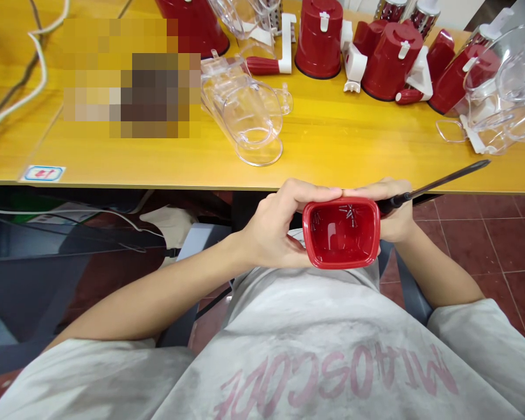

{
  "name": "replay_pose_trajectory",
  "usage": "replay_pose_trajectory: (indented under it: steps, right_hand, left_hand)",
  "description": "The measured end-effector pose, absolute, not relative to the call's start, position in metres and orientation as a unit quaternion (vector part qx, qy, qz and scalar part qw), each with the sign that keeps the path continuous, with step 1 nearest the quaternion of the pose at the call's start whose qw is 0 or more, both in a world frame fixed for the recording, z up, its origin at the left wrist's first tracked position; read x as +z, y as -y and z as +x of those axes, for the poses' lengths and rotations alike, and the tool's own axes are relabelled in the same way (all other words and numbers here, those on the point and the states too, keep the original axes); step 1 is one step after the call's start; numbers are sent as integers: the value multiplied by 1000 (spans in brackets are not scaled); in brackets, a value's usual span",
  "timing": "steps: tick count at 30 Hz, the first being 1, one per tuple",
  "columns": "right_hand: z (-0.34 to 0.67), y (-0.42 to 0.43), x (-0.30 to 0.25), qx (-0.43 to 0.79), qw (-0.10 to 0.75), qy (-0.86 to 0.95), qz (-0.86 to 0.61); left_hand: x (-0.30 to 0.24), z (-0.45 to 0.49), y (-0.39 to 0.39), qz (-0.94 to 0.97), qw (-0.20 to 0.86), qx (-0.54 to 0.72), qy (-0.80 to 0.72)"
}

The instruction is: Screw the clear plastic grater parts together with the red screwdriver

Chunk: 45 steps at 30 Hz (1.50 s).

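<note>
Between my hands, over my lap, is a red plastic container [341,256] with a rounded rectangular rim, its opening facing up toward me. Several small screws [350,214] lie inside, mostly along the far side. My left hand [277,227] grips the container's left side, thumb and fingers along its wall. On the other side, my right hand [396,213] steadies the container and also holds a screwdriver [441,181], whose dark shaft points out to the right. Most of the screwdriver's handle and the right fingers are hidden behind the container.
Clear plastic parts [254,116] lie on the yellow table [354,140]. Several red housings [319,41] with white fittings stand behind, with more transparent parts [516,87] at the right. A white cable [39,64] runs along the left. A blurred patch covers the upper left.
</note>
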State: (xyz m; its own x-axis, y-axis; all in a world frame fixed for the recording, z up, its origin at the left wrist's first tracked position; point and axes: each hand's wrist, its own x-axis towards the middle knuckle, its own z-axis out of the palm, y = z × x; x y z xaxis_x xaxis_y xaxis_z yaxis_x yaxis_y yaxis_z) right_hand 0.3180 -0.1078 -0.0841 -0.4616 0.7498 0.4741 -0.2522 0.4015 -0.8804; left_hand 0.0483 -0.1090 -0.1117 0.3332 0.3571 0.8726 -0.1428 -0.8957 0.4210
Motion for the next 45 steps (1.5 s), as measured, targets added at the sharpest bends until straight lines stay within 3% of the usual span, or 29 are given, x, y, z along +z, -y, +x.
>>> replay_pose_trajectory:
  steps: [15,20,25,45]
  right_hand:
    - [316,108,-79,505,484,692,-180]
    - [311,105,-79,471,524,704,-86]
    - [316,106,-79,485,490,707,-158]
    - [315,105,-81,436,521,720,-142]
  left_hand:
    - [-110,51,110,766,223,603,-18]
    - [-104,52,114,770,197,606,-37]
    - [-105,51,113,770,205,604,-24]
    - [-105,49,112,774,187,604,-29]
